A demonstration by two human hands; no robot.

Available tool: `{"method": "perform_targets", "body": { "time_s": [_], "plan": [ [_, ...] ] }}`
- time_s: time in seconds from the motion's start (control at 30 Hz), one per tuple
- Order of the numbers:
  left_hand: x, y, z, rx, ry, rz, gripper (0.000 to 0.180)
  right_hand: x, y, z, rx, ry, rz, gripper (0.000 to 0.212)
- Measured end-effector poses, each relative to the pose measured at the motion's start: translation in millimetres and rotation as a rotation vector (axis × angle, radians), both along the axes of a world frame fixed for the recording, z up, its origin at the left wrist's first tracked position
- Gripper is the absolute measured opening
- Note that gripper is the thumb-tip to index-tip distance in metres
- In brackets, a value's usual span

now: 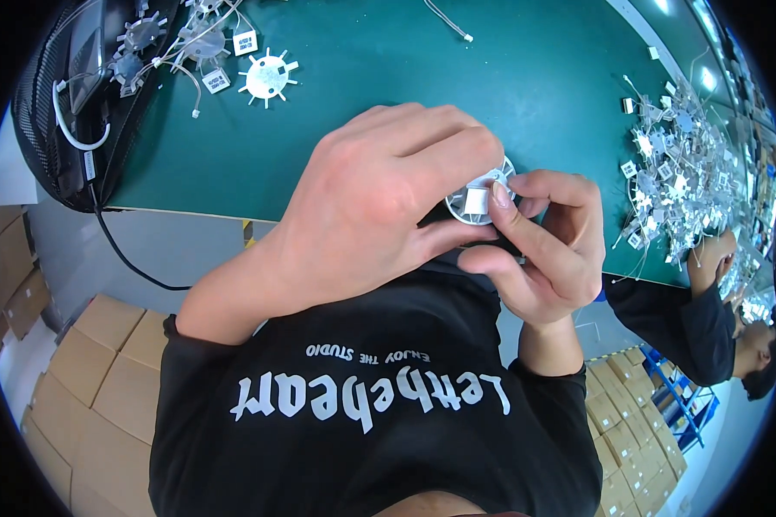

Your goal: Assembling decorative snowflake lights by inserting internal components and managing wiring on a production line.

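Observation:
Between my two hands, above the table's near edge, is a small round white plastic part (459, 207) with a ring-shaped rim and a pale square block inside it. My left hand (379, 185) closes round its left side, fingers curled over the top and thumb below; the back of the hand hides much of it. My right hand (556, 246) grips the right side, with a fingertip pressed on the block. Its thumb sticks out below the part. What lies under the fingers is hidden.
A green table (543, 77) spreads ahead. A loose white spoked disc (268, 77) lies at the far left, by several wired ones. A big heap of similar parts (677, 168) sits right, near a co-worker's hand (711, 257). A black mesh bag (43, 129) stands left; cardboard boxes (95, 370) are below.

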State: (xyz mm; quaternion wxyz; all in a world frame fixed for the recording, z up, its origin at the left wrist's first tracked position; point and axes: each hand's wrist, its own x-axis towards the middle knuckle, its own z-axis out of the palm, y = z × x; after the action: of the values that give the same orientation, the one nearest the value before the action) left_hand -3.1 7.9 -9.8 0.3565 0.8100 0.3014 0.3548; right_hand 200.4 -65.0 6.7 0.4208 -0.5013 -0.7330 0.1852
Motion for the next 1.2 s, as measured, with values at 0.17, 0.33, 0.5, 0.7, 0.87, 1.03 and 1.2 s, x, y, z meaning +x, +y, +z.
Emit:
{"method": "perform_targets", "body": {
  "time_s": [0.17, 0.33, 0.5, 0.7, 0.87, 1.03, 1.2],
  "plan": [
    [-0.1, 4.6, -0.2, 0.0, -0.001, -0.016, 0.051, 2.9, -0.6, -4.3, -0.095, 0.192, -0.066, 0.034],
    [3.4, 4.3, 2.6, -0.004, 0.013, 0.004, 0.053, 44.9, -9.4, -7.7, -0.114, -0.05, 0.077, 0.039],
    [3.8, 3.9, 7.7, 0.05, 0.017, 0.01, 0.055, 36.3, -14.4, 15.5, -0.237, -0.136, 0.027, 0.042],
    [25.7, -5.3, 27.4, -0.299, -0.316, 0.057, 0.059, 44.4, 24.9, 35.9, -0.75, 0.836, 0.065, 0.039],
    [22.3, 13.1, 21.5, -0.927, -0.314, -0.023, 0.067, 60.2, 65.1, 50.0, -0.712, 0.439, 0.238, 0.053],
    [34.5, 14.6, 14.6, -0.662, -0.528, 0.167, 0.068, 96.3, 170.5, 56.8, -0.683, 0.52, 0.061, 0.051],
    [30.9, 8.8, 10.8, -0.292, -0.18, 0.09, 0.056, 198.3, 331.9, 37.4, -0.297, 1.295, -0.577, 0.059]
  ]
}}
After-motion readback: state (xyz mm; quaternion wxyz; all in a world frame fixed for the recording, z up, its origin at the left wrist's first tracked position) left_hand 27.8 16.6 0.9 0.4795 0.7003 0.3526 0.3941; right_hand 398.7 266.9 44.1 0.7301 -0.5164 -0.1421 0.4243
